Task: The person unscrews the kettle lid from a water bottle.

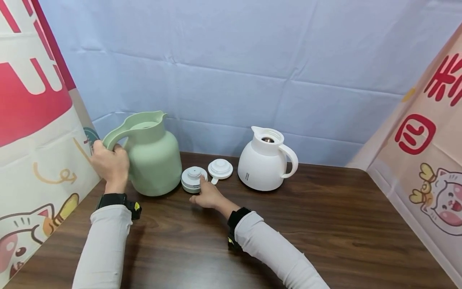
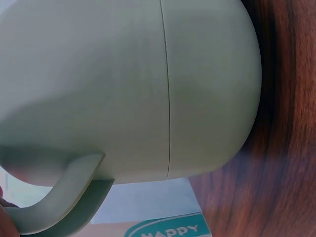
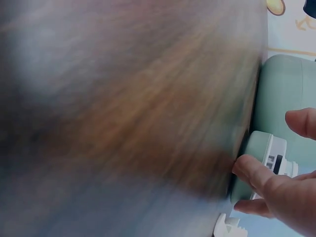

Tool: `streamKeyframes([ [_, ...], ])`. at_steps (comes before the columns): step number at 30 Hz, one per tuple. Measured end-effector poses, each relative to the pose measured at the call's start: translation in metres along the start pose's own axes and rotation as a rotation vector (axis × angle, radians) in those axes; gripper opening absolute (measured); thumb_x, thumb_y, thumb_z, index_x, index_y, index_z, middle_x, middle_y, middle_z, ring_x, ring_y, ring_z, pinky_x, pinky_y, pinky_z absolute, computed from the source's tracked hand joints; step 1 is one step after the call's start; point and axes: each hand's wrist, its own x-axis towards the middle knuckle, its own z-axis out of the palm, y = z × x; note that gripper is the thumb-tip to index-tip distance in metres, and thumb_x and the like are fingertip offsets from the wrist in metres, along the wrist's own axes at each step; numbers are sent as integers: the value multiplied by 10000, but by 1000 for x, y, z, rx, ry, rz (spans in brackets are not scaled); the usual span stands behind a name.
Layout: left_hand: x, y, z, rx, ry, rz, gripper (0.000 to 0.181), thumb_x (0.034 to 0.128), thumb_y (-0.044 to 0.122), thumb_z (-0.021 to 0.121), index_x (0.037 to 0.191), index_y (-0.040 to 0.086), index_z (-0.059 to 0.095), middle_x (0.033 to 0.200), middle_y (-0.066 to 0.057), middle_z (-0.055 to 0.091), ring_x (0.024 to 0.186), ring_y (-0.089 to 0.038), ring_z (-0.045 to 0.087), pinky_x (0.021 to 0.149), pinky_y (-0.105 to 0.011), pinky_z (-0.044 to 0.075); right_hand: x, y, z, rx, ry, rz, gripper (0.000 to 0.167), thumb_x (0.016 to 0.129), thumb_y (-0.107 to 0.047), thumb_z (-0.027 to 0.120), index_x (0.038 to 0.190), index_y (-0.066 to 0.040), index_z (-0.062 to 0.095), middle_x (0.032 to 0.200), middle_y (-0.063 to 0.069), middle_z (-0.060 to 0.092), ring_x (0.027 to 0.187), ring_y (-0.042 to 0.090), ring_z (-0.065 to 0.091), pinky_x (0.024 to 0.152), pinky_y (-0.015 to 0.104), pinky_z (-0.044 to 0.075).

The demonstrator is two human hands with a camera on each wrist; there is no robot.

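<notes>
My left hand (image 1: 111, 161) grips the handle of a large green thermal jug (image 1: 155, 162), which stands on the table at the left. The left wrist view shows the jug's body (image 2: 133, 89) close up. Beside the jug's base lies a round green-and-white lid (image 1: 190, 184), apparently underside up. My right hand (image 1: 209, 194) reaches this lid from the right. In the right wrist view, the fingers (image 3: 254, 173) lie against the lid (image 3: 259, 145) while the thumb stands away from it. Part of the lid is hidden behind the fingers.
A white lid with a tab (image 1: 220, 167) lies just right of the green-and-white one. Farther right stands a white thermal jug (image 1: 260, 168), its top uncovered and its handle to the right. A pale cloth backdrop (image 1: 231, 80) rises behind the wooden table (image 1: 325, 233), with printed sheets at both sides.
</notes>
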Motion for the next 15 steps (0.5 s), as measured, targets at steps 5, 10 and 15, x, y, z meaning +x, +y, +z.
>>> streamKeyframes([
  [5, 2, 3, -3, -5, 19, -2, 45, 739, 10, 464, 709, 41, 450, 601, -70, 349, 559, -344, 361, 584, -474, 321, 0, 1, 1, 9, -8, -35, 859, 859, -185, 614, 1457, 40, 39, 579, 11, 443, 501, 133, 396, 594, 269, 351],
  [10, 2, 5, -3, 1, 7, -11, 56, 737, 14, 472, 704, 55, 450, 599, -48, 343, 555, -317, 358, 573, -447, 311, -4, 0, -4, 43, -6, -19, 838, 868, -167, 597, 1472, -1, 41, 743, 118, 558, 711, 187, 555, 654, 282, 398],
  [15, -1, 4, -4, -28, -36, 3, 102, 762, 58, 503, 739, 101, 413, 596, -67, 352, 554, -298, 352, 560, -380, 292, -13, 4, -14, -36, -28, -24, 784, 895, -179, 584, 1472, -1, 84, 1234, 238, 512, 1145, 308, 492, 921, 352, 381],
])
